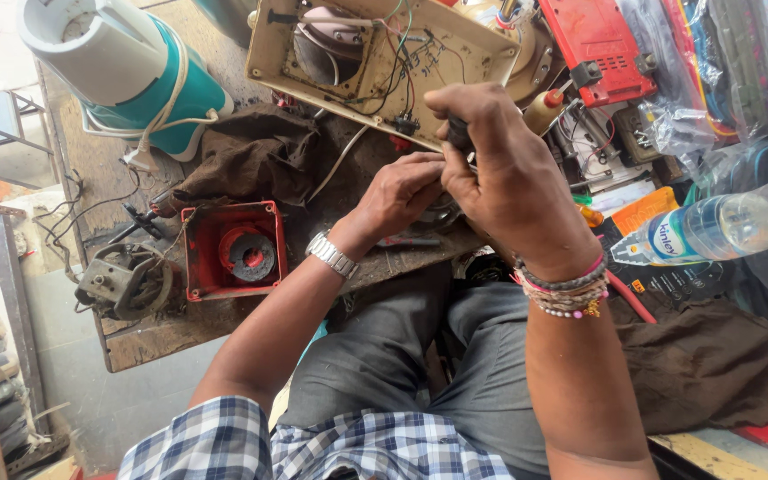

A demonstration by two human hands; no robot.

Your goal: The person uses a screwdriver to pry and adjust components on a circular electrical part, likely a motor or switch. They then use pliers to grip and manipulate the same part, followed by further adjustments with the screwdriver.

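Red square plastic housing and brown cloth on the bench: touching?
Touching. The head view shows the crumpled brown cloth lying against the top rim of the red square plastic housing, with no bench visible between them.

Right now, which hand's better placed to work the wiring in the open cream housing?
Right hand, probably: it grips a dark tool handle right at the wiring of the cream housing. The left hand sits lower, pinching something unclear.
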